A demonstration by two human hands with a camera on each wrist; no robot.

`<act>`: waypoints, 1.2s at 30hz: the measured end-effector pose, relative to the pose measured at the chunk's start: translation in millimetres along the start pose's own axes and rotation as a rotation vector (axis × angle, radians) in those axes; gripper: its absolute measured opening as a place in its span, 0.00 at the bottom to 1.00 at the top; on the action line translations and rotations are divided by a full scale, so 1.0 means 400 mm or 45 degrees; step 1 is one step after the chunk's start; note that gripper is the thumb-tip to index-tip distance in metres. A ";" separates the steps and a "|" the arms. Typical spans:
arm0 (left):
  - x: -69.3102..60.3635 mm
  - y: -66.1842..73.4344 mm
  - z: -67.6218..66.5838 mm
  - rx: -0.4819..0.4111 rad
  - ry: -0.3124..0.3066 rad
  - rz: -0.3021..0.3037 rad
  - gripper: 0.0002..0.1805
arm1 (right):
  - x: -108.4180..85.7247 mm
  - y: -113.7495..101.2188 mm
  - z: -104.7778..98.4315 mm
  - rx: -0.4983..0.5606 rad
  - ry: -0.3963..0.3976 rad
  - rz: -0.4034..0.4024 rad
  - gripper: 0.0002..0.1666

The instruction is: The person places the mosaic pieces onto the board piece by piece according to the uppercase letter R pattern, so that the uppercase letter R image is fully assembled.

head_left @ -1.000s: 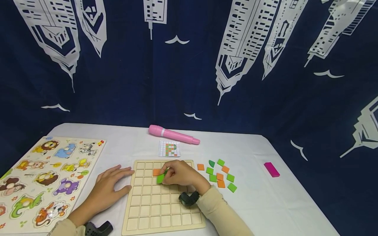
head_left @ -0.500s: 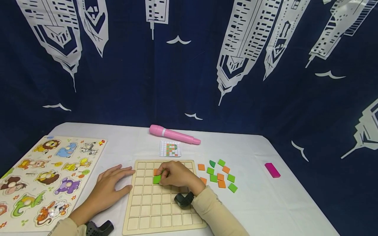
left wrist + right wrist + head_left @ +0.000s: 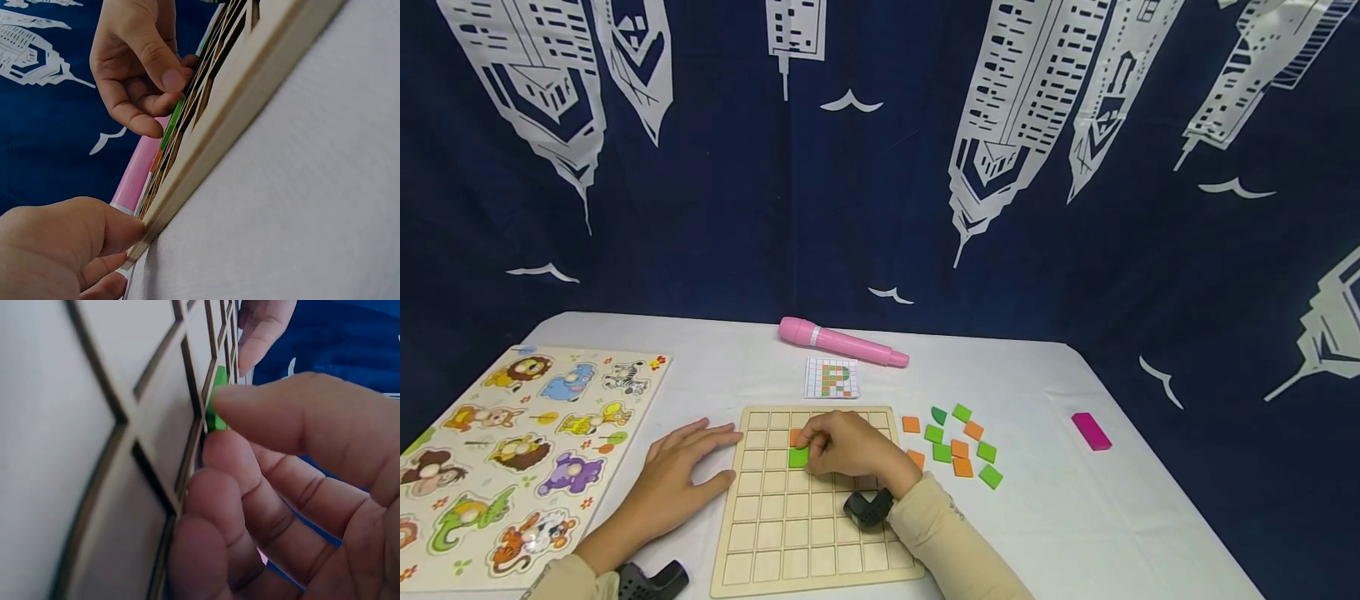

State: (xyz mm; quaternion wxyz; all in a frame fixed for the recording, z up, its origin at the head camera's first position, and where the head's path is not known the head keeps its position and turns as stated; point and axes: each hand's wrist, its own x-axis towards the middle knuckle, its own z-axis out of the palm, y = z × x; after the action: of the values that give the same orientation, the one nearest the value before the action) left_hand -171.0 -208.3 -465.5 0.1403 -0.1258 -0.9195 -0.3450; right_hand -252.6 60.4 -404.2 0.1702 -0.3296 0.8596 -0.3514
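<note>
1. The right hand (image 3: 850, 446) has bent fingers and a narrow grip; the tip of its thumb is at the green square (image 3: 798, 457). I cannot tell whether it pinches this square or only touches it.
2. The green square is in the upper part of the wooden board (image 3: 820, 585), directly below an orange square (image 3: 794, 437), which the fingers partly cover.
3. The left hand (image 3: 681, 471) holds nothing; its fingers are spread and relaxed, and the tips touch the left edge of the board.
4. To the right of the board there are loose green and orange squares (image 3: 942, 453), and among them one dark green rounded piece (image 3: 938, 416).
5. Behind the board lies a small card (image 3: 832, 378) with a coloured letter R, and behind this card a pink pen (image 3: 842, 342).
6. A magenta block (image 3: 1091, 432) lies far to the right, and an animal puzzle (image 3: 568, 356) is on the left side of the white table (image 3: 1150, 517).
</note>
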 end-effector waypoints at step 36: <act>0.002 -0.001 -0.004 0.001 -0.039 -0.021 0.25 | -0.272 0.212 -0.177 0.495 0.151 0.068 0.18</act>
State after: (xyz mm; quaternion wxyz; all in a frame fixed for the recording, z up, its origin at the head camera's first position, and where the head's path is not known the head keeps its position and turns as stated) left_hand -171.8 -209.7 -464.4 0.1233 -0.1234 -0.9226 -0.3440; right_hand -248.9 215.3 -409.1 0.1892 -0.2464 0.7925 -0.5249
